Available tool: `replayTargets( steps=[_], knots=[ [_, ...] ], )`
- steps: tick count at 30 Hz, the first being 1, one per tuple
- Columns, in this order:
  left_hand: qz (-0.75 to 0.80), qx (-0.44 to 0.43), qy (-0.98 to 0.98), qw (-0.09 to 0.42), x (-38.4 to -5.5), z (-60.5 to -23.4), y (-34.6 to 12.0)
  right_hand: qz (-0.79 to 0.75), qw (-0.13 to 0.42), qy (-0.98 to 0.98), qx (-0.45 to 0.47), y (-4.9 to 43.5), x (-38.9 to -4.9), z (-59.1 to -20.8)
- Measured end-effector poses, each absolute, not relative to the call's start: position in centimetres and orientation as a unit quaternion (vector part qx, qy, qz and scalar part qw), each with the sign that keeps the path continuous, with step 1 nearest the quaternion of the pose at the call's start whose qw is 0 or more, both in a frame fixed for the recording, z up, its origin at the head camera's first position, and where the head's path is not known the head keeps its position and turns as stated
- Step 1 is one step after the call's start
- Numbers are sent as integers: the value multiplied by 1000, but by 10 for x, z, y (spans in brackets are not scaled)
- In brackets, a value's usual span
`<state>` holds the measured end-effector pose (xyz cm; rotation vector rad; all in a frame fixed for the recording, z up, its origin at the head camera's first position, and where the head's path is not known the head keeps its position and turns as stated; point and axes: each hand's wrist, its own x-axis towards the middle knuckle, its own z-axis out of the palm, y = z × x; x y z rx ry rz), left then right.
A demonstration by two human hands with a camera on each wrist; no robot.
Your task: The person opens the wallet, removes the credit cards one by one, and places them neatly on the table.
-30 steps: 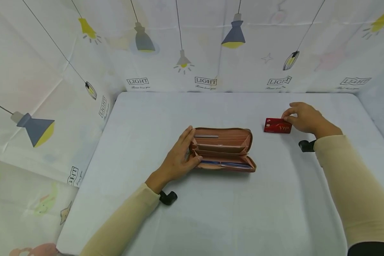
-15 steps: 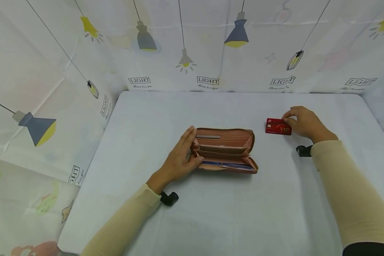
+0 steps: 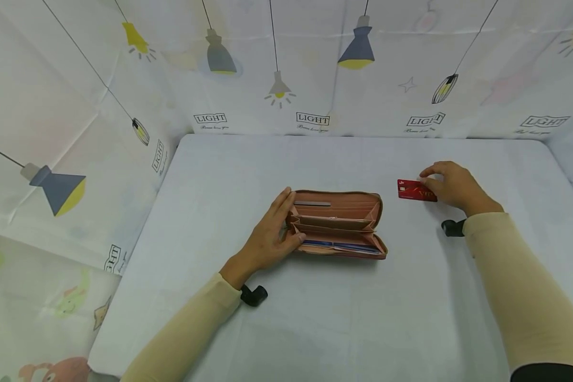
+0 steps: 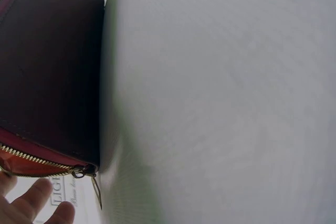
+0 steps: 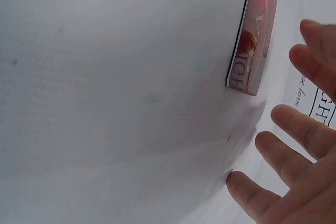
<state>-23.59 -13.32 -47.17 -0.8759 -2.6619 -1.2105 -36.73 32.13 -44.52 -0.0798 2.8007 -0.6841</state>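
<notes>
A brown zip-around wallet lies unzipped on the white table, its pockets facing up. My left hand holds its left end, thumb inside the near half and fingers along the far half. Blue and white card edges show in the near compartment, and a grey strip pokes from a far slot. In the left wrist view, the wallet's dark outer side and zip pull appear. A red VIP card lies to the right, under my right hand. The right wrist view shows spread fingers apart from the card.
The white tabletop ends at a lamp-printed cloth wall behind. A similar printed cloth hangs along the left. Black wrist cameras sit below each hand.
The thumb and index finger of my right hand have let go of the red card, which lies flatter now. My left hand keeps its hold on the wallet. The head view has shifted slightly.
</notes>
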Motion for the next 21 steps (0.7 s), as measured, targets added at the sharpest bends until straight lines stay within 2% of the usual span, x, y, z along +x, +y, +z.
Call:
replayTargets(
  steps=[21],
  knots=[
    [-401,-278,-872,34,-235,-470,-133,-229,134,964,-22,316,-357,-438]
  ],
)
